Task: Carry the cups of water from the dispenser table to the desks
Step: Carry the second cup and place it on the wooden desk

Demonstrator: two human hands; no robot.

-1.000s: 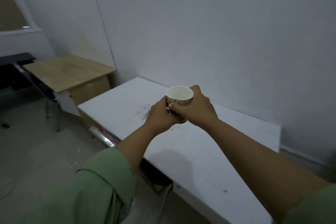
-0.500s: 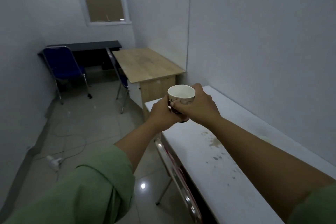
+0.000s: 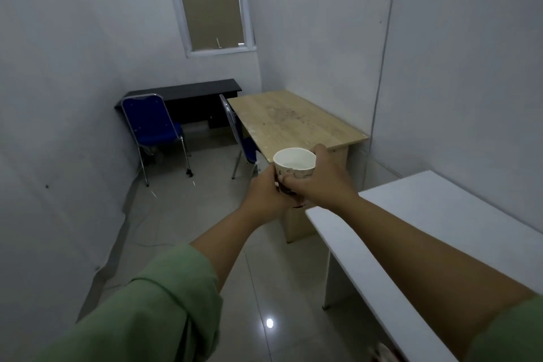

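Note:
A white paper cup [image 3: 294, 162] with a printed pattern is held upright in front of me, water visible inside. My left hand [image 3: 266, 189] wraps its left side and my right hand [image 3: 321, 182] wraps its right side, both shut on it. The cup hangs in the air over the floor, just past the near corner of the light wooden desk [image 3: 293, 122]. A white desk [image 3: 435, 223] runs along the wall on my right, under my right forearm. A black desk [image 3: 188, 92] stands at the far wall.
A blue chair [image 3: 152, 126] stands before the black desk, and a second blue chair [image 3: 242, 138] is tucked at the wooden desk's left side. A cable lies on the tiled floor [image 3: 188, 214] at the left. A window [image 3: 211, 0] sits in the far wall.
The view has swung left and moved along the white desk toward the wooden one. The cup stays gripped in both hands and now hangs beyond the white desk's end.

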